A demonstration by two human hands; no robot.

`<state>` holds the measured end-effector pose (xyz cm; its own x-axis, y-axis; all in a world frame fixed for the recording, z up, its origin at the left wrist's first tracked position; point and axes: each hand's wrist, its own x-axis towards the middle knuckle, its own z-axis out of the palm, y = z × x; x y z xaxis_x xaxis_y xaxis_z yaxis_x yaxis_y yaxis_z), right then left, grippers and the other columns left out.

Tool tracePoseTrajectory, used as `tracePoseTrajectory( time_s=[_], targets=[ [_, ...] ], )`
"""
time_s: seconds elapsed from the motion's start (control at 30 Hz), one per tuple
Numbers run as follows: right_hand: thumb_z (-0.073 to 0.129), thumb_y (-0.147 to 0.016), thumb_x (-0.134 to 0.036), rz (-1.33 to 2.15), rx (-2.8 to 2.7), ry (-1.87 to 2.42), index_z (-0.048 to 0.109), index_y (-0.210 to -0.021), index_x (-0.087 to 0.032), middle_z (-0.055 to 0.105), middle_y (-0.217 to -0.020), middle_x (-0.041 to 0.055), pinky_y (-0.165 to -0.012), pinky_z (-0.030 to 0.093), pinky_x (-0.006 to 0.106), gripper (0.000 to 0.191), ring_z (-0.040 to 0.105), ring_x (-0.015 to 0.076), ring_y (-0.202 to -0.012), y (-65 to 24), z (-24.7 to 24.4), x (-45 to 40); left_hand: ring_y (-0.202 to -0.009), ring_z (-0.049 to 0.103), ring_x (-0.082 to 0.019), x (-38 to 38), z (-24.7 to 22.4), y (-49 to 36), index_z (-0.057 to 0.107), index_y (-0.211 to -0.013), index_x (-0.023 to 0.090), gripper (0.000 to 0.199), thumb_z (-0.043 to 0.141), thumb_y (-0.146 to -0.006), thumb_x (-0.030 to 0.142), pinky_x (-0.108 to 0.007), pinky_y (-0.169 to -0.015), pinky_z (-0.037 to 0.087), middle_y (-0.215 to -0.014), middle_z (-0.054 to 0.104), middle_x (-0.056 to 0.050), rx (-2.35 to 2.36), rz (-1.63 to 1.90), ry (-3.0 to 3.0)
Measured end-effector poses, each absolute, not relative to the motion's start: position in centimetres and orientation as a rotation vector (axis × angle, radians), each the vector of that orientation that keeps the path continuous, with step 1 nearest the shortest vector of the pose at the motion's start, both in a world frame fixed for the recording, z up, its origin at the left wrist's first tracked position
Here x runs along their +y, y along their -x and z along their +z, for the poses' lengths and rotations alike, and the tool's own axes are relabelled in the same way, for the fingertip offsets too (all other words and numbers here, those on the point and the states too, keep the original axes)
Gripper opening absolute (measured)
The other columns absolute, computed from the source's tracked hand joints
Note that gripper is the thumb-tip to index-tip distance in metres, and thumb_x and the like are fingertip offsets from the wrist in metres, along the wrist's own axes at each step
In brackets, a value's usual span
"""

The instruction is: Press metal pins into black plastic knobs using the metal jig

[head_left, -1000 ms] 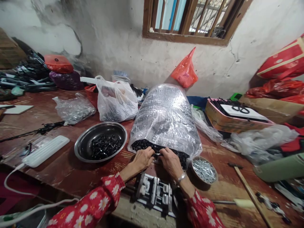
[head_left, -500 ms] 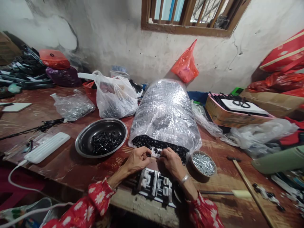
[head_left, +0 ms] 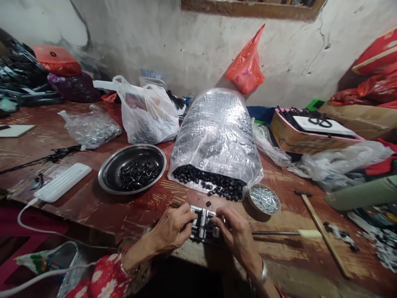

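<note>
Both my hands are on a small metal jig [head_left: 203,224] at the table's near edge. My left hand [head_left: 170,228] grips its left side, and my right hand [head_left: 235,236] closes over its right side. Fingers hide part of the jig. One black-headed nail [head_left: 208,203] lies just beyond it. Farther back, a large clear plastic bag [head_left: 215,140] spills black-headed nails at its mouth. To the left, a steel bowl [head_left: 111,176] holds more of them. A small round tin [head_left: 256,199] of silver nails stands to the right.
The worn red-brown wooden table [head_left: 93,207] is crowded. A white plastic bag [head_left: 145,116], a clear bag of nails [head_left: 89,129] and a white plastic bar [head_left: 62,182] with a cable stand behind and left. A hammer [head_left: 319,227], metal rod [head_left: 279,233] and cardboard box [head_left: 313,134] lie right.
Both hands have left the bag's mouth and moved toward me onto the metal jig. The view has tilted down, pushing the window nearly out of the top of the picture.
</note>
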<state>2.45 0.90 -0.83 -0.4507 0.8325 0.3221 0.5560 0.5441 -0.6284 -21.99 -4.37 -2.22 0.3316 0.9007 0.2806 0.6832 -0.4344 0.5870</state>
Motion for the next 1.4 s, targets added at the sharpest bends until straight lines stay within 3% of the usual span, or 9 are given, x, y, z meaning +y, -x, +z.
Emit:
tracePoseTrajectory(
  time_s=[0.17, 0.37, 0.67, 0.9, 1.13, 1.4],
  targets=[
    [0.056, -0.102, -0.029, 0.177, -2.302, 1.197, 0.061, -0.086, -0.024, 0.062, -0.084, 0.0022, -0.072, 0.041, 0.030, 0.018, 0.057, 0.0190, -0.080, -1.9, -2.5, -1.9, -0.081, 0.059, -0.016, -4.7, -2.2, 21.6, 0.065, -0.110, 0.023, 0.026, 0.049, -0.092, 0.014, -0.027, -0.073, 0.047, -0.098, 0.057, -0.004, 1.541, 0.631, -2.351],
    [0.051, -0.104, -0.029, -0.032, -2.290, 1.256, 0.057, -0.084, -0.024, 0.060, -0.085, 0.0031, -0.073, 0.036, 0.033, 0.021, 0.053, 0.0201, -0.080, -1.0, -3.1, -3.0, -0.081, 0.057, -0.016, -4.9, -1.7, 21.2, 0.064, -0.100, 0.023, 0.016, 0.055, -0.089, 0.016, -0.028, -0.072, 0.045, -0.099, 0.055, -0.004, 1.572, 0.537, -2.434],
    [0.049, -0.104, -0.025, -0.004, -2.238, 1.304, 0.056, -0.091, -0.025, 0.058, -0.085, 0.0038, -0.072, 0.033, 0.035, 0.014, 0.052, 0.0218, -0.081, -0.7, -3.1, -3.9, -0.081, 0.057, -0.018, -5.2, -2.3, 20.8, 0.061, -0.095, 0.021, 0.013, 0.053, -0.089, 0.013, -0.030, -0.070, 0.044, -0.096, 0.056, -0.004, 1.567, 0.559, -2.500],
    [0.050, -0.103, -0.027, -0.073, -2.167, 1.465, 0.054, -0.086, -0.024, 0.056, -0.083, 0.0047, -0.072, 0.032, 0.037, 0.018, 0.050, 0.0236, -0.080, 0.4, -3.5, -4.2, -0.080, 0.057, -0.019, -5.7, -2.2, 20.1, 0.065, -0.099, 0.023, 0.014, 0.054, -0.092, 0.018, -0.032, -0.074, 0.045, -0.097, 0.057, -0.005, 1.740, 0.439, -2.473],
    [0.051, -0.101, -0.021, -0.129, -2.143, 1.441, 0.057, -0.089, -0.025, 0.058, -0.081, 0.0044, -0.074, 0.031, 0.038, 0.014, 0.048, 0.0246, -0.083, 0.5, -4.0, -4.5, -0.079, 0.060, -0.015, -5.7, -2.5, 20.6, 0.071, -0.114, 0.025, 0.028, 0.049, -0.098, 0.020, -0.025, -0.072, 0.049, -0.095, 0.054, -0.004, 1.651, 0.697, -2.315],
    [0.050, -0.103, -0.023, -0.040, -2.183, 1.427, 0.056, -0.088, -0.024, 0.057, -0.084, 0.0043, -0.074, 0.031, 0.037, 0.015, 0.047, 0.0233, -0.083, 0.0, -3.7, -4.4, -0.076, 0.059, -0.011, -5.8, -3.2, 20.4, 0.073, -0.103, 0.022, 0.022, 0.056, -0.090, 0.015, -0.020, -0.070, 0.047, -0.091, 0.055, -0.003, 1.607, 0.978, -2.121]
  ],
)
